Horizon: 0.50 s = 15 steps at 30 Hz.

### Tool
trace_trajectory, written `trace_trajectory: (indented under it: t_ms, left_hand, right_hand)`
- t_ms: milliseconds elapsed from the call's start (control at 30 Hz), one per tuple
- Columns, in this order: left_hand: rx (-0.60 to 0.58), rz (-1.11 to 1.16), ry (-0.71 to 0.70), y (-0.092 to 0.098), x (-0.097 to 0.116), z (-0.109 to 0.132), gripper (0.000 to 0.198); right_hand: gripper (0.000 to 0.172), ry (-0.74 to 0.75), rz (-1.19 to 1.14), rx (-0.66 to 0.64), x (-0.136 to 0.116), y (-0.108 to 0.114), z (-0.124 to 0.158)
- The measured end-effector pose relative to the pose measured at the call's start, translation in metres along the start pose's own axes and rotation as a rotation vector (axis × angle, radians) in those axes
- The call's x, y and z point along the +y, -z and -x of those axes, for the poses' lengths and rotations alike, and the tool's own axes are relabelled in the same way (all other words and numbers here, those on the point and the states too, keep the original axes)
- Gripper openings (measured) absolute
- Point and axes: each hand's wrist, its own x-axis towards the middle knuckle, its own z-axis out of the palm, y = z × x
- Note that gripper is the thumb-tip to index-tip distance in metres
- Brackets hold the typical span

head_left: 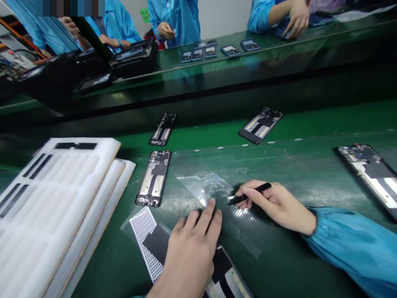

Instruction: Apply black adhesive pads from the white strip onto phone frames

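Note:
My left hand [194, 242] lies palm down with its fingers stretched out, over an opened phone [231, 275] at the bottom edge. Its fingertips touch or nearly touch a clear film sheet [198, 182]; contact is hard to tell. Small dots in rows cover the near right part of that sheet. Pinched like a pen in my right hand [266, 203] are black tweezers [249, 194], their tip down at the sheet. Partly under my left hand is a white dotted sheet [144, 225] with a dark grey piece [156, 244] beside it.
Stacked white foam trays [77, 198] with black strips stand at left. Opened phones lie beyond my hands [153, 178], [163, 129], [261, 125] and at right [372, 174]. Across a dark ledge [198, 85], people in blue work near several phones [198, 54].

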Motion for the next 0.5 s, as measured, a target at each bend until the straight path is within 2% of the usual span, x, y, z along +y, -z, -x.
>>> trace_trajectory:
  t_ms: [67, 133, 367, 433, 500]
  left_hand:
    - [0.115, 0.057, 0.043, -0.001, -0.001, 0.006, 0.065]
    - [0.148, 0.046, 0.058, -0.001, -0.002, 0.010, 0.067]
    - [-0.078, -0.120, 0.004, -0.004, 0.000, 0.008, 0.079]
    - [-0.105, -0.075, 0.016, -0.004, 0.000, 0.004, 0.078]
    - [-0.076, 0.068, 0.051, -0.004, -0.001, 0.002, 0.075]
  right_hand:
    - [0.049, -0.015, -0.015, 0.018, 0.000, 0.000, -0.001]
    - [0.046, -0.023, -0.025, 0.033, 0.000, 0.000, -0.002]
    - [0.046, -0.001, -0.004, 0.010, -0.005, -0.002, -0.001]
    - [0.046, -0.001, -0.005, 0.006, -0.006, -0.003, -0.001]
    - [0.046, -0.006, -0.018, 0.005, -0.005, -0.003, -0.002]
